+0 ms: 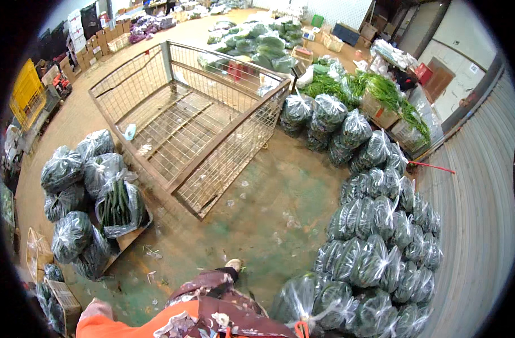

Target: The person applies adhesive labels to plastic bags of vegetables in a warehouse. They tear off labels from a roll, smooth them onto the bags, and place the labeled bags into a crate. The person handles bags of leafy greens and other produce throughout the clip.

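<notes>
My left hand (98, 309) shows blurred at the lower left, below an orange sleeve (126, 323); its fingers cannot be made out. Closest to it stands a cardboard box (67, 300) with clear bags of dark green vegetables. My right hand is out of view. On that side, a large knotted clear plastic bag (295, 295) of dark green produce is close to my body, by a red loop (302, 328). Behind it, filled bags (373, 257) are stacked in rows along the wall. One shoe (234, 265) is on the wet floor ahead of me.
A rusty wire-mesh cage (223, 156) stands ahead. Left of it, tied bags (71, 234) surround an open bag of cucumbers (116, 203). Leafy greens (382, 95) top boxes at the right, near a corrugated metal wall (472, 219). More bagged vegetables (257, 42) lie farther back.
</notes>
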The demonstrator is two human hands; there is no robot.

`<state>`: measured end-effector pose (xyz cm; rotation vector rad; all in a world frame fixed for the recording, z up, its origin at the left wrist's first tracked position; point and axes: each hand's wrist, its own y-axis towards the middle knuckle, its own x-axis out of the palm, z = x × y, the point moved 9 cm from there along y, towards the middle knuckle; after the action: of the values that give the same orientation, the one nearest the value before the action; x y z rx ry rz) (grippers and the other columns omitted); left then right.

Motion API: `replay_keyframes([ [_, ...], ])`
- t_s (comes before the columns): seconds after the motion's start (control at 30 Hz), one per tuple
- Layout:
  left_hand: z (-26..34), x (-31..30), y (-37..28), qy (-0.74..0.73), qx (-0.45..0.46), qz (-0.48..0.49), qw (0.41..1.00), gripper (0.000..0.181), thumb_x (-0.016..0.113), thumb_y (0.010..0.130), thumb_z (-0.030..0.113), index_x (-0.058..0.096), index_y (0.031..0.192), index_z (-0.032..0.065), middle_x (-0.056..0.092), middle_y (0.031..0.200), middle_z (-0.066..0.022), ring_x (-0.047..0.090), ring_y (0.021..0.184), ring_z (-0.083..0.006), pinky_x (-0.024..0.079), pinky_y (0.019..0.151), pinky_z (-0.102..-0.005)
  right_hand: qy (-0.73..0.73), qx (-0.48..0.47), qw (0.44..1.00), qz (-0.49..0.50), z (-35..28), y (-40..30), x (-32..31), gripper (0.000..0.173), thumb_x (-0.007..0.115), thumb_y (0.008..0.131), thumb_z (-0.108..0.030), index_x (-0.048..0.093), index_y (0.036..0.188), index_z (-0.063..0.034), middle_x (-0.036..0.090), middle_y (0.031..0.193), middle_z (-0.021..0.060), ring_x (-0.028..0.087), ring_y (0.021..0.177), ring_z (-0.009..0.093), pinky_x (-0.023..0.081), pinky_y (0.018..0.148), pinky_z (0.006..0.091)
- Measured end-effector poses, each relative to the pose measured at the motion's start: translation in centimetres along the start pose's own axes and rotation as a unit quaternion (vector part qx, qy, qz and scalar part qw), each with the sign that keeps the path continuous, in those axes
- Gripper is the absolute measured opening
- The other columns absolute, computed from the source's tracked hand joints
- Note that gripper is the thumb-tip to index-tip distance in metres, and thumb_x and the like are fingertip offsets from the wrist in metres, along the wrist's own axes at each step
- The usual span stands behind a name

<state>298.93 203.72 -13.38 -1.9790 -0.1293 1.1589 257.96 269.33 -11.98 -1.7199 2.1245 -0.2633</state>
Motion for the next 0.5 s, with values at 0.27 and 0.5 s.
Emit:
replay_keyframes([
  [0.27,29.1,-16.5,11.5,-0.016,0.124,0.004,0.992,0.029,0.059,0.08,0.029,0.063,0.097,0.0061,0.063,0.09,-0.0153,0.061,0.084,-0.0294,0.047,0.071,-0.0411,-0.085,-0.032,0.996,-0.008,-14.8,24.7,1.0,0.025,0.053,0.078,-0.011,0.056,0.099,0.0016,0.057,0.086,0.0073,0.052,0.077,0.015,0.042,0.07,0.0297],
  [0.5,45.4,-19.8,12.7,-0.087,0.169,-0.002,0.982,0.029,0.059,0.08,0.029,0.064,0.096,0.0058,0.063,0.09,-0.0158,0.06,0.084,-0.0295,0.047,0.071,-0.0413,-0.062,-0.029,0.993,-0.093,-26.2,50.0,10.3,0.017,0.056,0.076,-0.007,0.056,0.091,-0.0014,0.056,0.08,0.0018,0.048,0.068,0.011,0.041,0.062,0.0257],
])
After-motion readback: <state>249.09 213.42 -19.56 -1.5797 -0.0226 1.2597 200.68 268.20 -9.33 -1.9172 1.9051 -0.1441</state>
